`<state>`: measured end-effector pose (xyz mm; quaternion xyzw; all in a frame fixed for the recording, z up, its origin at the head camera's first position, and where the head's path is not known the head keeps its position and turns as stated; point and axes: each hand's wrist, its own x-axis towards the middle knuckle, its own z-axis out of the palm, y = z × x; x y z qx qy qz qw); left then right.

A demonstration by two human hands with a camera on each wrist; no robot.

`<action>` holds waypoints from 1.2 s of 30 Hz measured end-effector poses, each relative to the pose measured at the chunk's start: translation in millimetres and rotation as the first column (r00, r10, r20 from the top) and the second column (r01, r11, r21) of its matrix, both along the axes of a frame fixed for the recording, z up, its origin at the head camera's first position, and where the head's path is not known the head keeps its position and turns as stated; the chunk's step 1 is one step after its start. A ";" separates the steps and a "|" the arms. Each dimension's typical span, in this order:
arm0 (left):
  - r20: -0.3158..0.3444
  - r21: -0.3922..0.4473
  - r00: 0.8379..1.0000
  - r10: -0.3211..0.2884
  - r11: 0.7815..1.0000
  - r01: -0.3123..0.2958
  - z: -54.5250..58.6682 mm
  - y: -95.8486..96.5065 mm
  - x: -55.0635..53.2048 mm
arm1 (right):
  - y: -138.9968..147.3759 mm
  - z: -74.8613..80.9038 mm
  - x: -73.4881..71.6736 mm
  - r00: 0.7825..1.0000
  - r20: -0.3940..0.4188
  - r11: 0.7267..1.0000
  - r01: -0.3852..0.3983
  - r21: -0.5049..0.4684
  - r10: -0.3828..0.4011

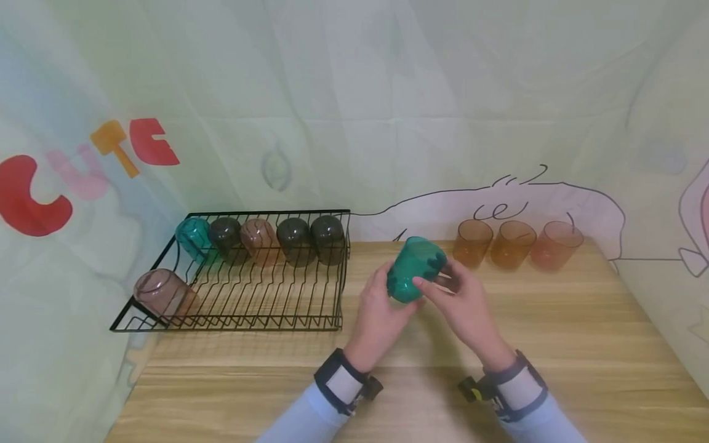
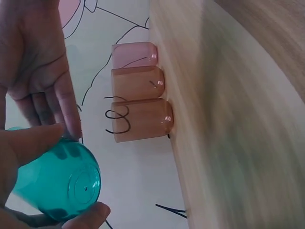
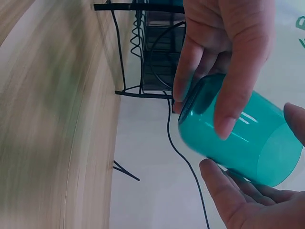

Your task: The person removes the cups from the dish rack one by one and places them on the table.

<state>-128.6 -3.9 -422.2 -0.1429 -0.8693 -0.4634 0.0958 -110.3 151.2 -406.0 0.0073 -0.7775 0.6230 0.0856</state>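
A translucent teal cup point(image 1: 414, 271) is held above the table by both hands, its base tilted down and its mouth up. My left hand point(image 1: 379, 320) grips its left side, with thumb and fingers around the wall near the base. From the other side my right hand point(image 1: 468, 307) holds it, thumb on the front and fingers behind. In the left wrist view the round base of the cup point(image 2: 83, 186) shows between the left thumb and fingers. The right wrist view shows the cup's see-through wall point(image 3: 238, 129).
Left of the hands stands a black wire rack point(image 1: 266, 323) with several upside-down cups along its back and a pinkish cup point(image 1: 163, 294) at its front left. Two amber cups point(image 1: 473, 243) and a pinkish-orange cup point(image 1: 556, 246) stand upright at the table's back right. A printed cloth point(image 1: 388, 123) hangs behind.
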 end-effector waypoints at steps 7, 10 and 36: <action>0.024 -0.002 0.999 -0.025 1.000 0.025 -10.3 1.9 -3.4 | -8.5 9.5 7.2 0.997 -0.068 0.998 0.043 0.037 -0.040; 0.024 -0.003 0.999 -0.024 1.000 0.024 -14.0 1.8 -4.7 | -12.8 16.5 12.4 0.994 -0.104 0.997 0.053 0.060 -0.046; 0.089 -0.117 0.996 0.015 0.993 -0.004 -29.7 -6.2 -17.6 | -6.1 -33.4 -43.0 0.975 -0.141 0.983 0.178 0.034 -0.172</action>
